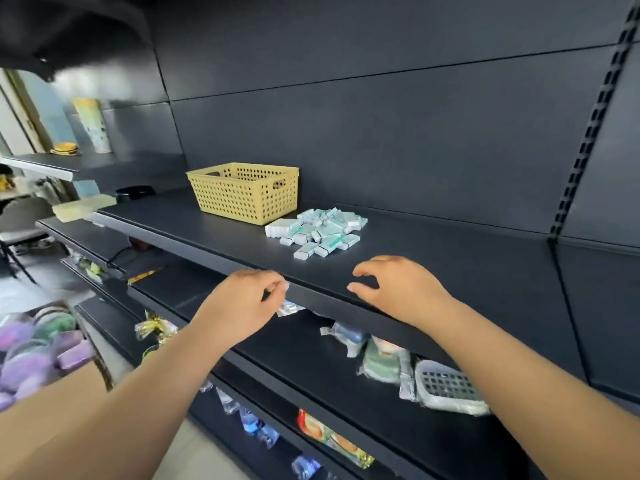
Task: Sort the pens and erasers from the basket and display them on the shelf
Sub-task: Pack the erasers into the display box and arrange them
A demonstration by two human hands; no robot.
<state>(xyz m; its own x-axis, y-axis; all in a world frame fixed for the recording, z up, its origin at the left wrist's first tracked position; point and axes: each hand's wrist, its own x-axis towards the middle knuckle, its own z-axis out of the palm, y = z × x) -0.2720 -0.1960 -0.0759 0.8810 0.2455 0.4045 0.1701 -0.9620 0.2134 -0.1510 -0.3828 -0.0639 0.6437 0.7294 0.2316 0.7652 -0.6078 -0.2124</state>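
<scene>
On the dark shelf point(433, 258) the erasers point(317, 230) lie heaped just right of the basket point(244, 192), beyond both hands, nearer the empty, loosely curled right hand point(398, 289) than the left hand point(249, 299), whose grip I cannot tell.

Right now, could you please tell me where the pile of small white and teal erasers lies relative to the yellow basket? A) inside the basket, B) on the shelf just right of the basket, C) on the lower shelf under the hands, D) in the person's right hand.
B: the erasers lie heaped on the black shelf surface, just right of the yellow basket and touching its front right corner.
</scene>
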